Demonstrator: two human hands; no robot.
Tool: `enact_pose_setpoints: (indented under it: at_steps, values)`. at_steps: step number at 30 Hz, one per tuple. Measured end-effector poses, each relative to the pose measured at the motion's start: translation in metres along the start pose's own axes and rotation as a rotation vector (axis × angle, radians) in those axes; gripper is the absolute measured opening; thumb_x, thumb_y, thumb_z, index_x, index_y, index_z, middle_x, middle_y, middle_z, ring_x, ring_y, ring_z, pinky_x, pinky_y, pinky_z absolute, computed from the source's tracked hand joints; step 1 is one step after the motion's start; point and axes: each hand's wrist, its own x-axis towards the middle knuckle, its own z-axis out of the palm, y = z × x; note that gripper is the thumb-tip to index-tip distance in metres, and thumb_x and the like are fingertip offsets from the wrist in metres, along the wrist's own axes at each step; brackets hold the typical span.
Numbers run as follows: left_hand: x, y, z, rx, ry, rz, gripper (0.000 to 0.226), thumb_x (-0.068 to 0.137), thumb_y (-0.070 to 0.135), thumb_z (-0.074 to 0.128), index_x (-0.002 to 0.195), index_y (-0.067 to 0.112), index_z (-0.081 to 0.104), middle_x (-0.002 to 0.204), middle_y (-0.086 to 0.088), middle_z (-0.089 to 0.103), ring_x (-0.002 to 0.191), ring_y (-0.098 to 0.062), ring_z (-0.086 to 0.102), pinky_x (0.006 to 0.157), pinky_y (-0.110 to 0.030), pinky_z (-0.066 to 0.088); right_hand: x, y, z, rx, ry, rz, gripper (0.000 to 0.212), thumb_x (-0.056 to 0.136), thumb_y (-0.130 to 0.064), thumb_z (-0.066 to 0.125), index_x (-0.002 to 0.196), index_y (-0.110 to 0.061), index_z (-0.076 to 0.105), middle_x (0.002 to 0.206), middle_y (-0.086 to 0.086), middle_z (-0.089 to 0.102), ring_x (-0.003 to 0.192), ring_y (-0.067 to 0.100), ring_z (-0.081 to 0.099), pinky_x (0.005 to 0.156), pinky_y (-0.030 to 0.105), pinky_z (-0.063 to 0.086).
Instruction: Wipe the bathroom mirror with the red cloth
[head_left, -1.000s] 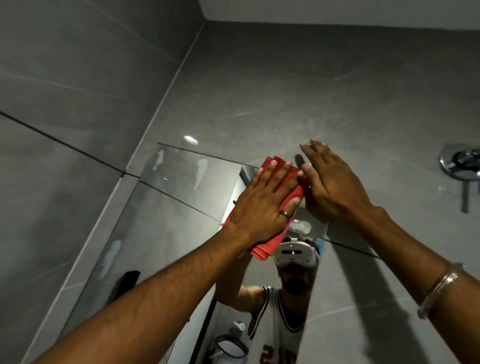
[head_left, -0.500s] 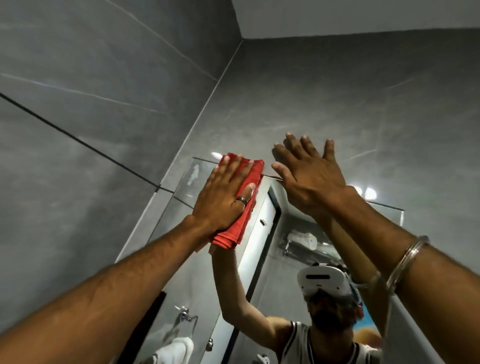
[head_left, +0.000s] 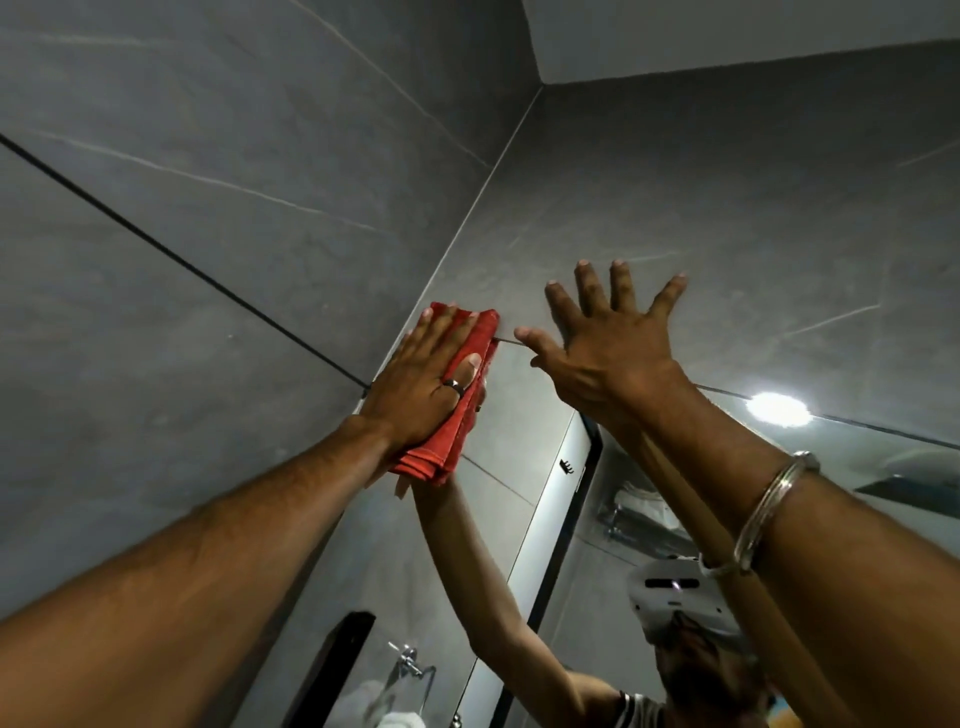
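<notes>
The folded red cloth (head_left: 458, 431) is pressed flat against the top left corner of the bathroom mirror (head_left: 519, 415). My left hand (head_left: 423, 384), with a ring on one finger, lies palm-down over the cloth. My right hand (head_left: 608, 343) is spread flat with fingers apart across the mirror's top edge and the grey wall above it, just right of the cloth. It holds nothing. The mirror reflects both raised arms.
Grey tiled walls (head_left: 208, 234) meet in a corner directly above the cloth, with the white ceiling (head_left: 727, 31) above. A ceiling light glares in the mirror (head_left: 777, 409). A door and a tap show in the reflection lower down.
Both hands have slid left along the mirror's top edge to its top left corner. The cloth has travelled under my left hand. My right hand's fingers have spread wider.
</notes>
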Motion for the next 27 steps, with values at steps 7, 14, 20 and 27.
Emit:
enact_pose_setpoints:
  at_steps: [7, 14, 20, 27]
  values:
    - [-0.013, 0.004, -0.001, 0.041, -0.031, -0.003, 0.066, 0.107, 0.051, 0.023, 0.163, 0.031, -0.006, 0.173, 0.002, -0.013, 0.158, -0.019, -0.018, 0.130, -0.049, -0.003, -0.008, -0.020, 0.002, 0.079, 0.038, 0.046, 0.092, 0.088, -0.086, -0.002, 0.164, -0.035, 0.001, 0.175, 0.005, -0.005, 0.161, 0.037, -0.006, 0.120, 0.074, -0.003]
    - [-0.062, 0.004, 0.001, 0.083, -0.056, 0.018, 0.069, 0.108, 0.047, 0.031, 0.164, 0.022, -0.001, 0.173, -0.005, -0.011, 0.159, -0.027, -0.015, 0.129, -0.048, -0.005, -0.081, -0.061, 0.025, 0.162, 0.205, -0.099, 0.086, 0.095, -0.078, 0.008, 0.165, -0.027, 0.013, 0.175, 0.010, 0.002, 0.162, 0.032, 0.000, 0.126, 0.066, 0.001]
    - [-0.138, -0.010, 0.008, 0.114, -0.125, -0.034, 0.076, 0.106, 0.047, 0.039, 0.164, 0.015, 0.001, 0.173, -0.010, -0.010, 0.160, -0.029, -0.013, 0.130, -0.054, 0.004, -0.149, -0.103, 0.044, 0.173, 0.251, -0.210, 0.081, 0.099, -0.073, 0.020, 0.165, -0.026, 0.020, 0.174, 0.011, 0.008, 0.162, 0.032, 0.004, 0.126, 0.066, 0.005]
    - [-0.225, -0.035, 0.018, 0.087, -0.153, -0.077, 0.076, 0.104, 0.061, 0.017, 0.163, 0.016, 0.003, 0.173, -0.011, -0.004, 0.160, -0.030, -0.006, 0.129, -0.056, 0.006, -0.209, -0.122, 0.044, 0.209, 0.150, -0.254, 0.080, 0.099, -0.071, 0.019, 0.165, -0.026, 0.015, 0.175, 0.012, 0.006, 0.162, 0.033, 0.005, 0.127, 0.063, 0.002]
